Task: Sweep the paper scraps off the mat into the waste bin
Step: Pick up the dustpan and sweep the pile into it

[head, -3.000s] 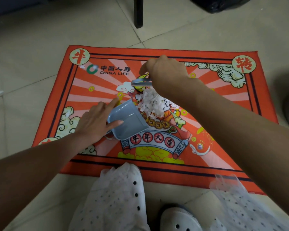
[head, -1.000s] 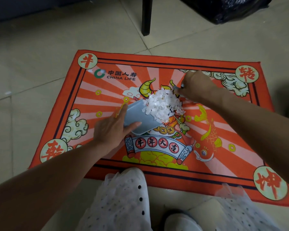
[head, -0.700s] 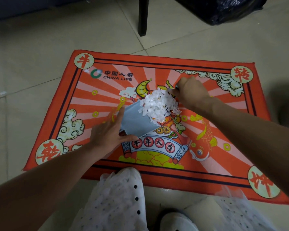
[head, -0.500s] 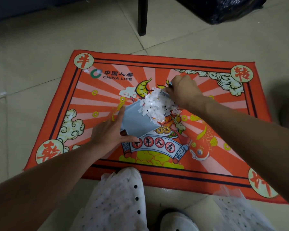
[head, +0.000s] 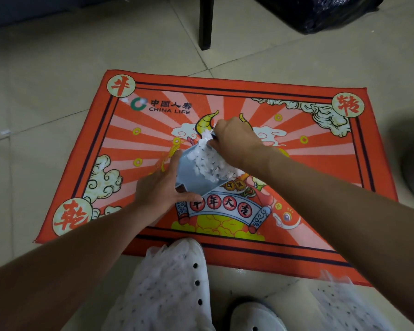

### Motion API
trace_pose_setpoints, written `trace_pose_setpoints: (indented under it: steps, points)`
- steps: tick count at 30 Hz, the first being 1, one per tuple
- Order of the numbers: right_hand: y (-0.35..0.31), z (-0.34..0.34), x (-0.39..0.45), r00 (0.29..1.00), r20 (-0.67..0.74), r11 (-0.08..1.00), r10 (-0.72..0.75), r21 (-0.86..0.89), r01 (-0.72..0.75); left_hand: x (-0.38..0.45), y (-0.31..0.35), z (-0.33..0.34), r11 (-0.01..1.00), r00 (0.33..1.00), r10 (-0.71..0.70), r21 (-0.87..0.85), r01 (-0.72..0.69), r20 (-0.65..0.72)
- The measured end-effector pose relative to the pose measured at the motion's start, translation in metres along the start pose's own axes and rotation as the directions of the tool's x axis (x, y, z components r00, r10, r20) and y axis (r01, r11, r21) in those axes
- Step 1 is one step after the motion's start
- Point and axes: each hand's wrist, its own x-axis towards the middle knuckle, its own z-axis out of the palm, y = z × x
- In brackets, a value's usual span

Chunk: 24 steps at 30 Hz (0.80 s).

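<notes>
A spill is the main risk judged here: the paper scraps (head: 209, 164) are heaped high at the open mouth of the blue dustpan (head: 191, 174), and if the pan were tipped or lifted sharply, loose pieces could be shed back onto the mat (head: 320, 168). A few scraps may also be left under the right hand.

The dustpan is gripped at its rear by the left hand (head: 161, 191), thumb below and fingers spread along its far side. The right hand (head: 236, 139) is curled around a small brush, mostly hidden, and is pressed against the heap, just beyond the left hand. The black bin bag (head: 320, 13) lies well beyond both hands.
</notes>
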Motion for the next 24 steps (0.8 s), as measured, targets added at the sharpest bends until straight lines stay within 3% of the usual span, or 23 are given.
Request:
trace_pose_setpoints:
  steps: [4,9,15,24]
  points:
    - [-0.008,0.003,-0.002,0.999,-0.007,0.999,-0.035,0.002,0.035,0.000,-0.002,0.003,0.996,1.000,0.008,-0.089,-0.007,0.013]
    - [-0.004,0.002,0.001,1.000,0.004,1.000,-0.016,0.025,0.016,-0.003,0.004,-0.003,1.000,1.000,-0.024,-0.009,0.024,0.013]
    - [0.010,-0.004,0.007,0.998,0.048,0.992,-0.031,0.121,0.025,-0.004,0.006,-0.003,0.999,1.000,-0.024,-0.034,0.025,0.016]
    - [0.009,0.008,0.008,0.998,0.024,0.992,-0.062,0.111,0.059,-0.006,0.007,-0.004,0.997,0.999,-0.033,-0.070,0.036,0.033]
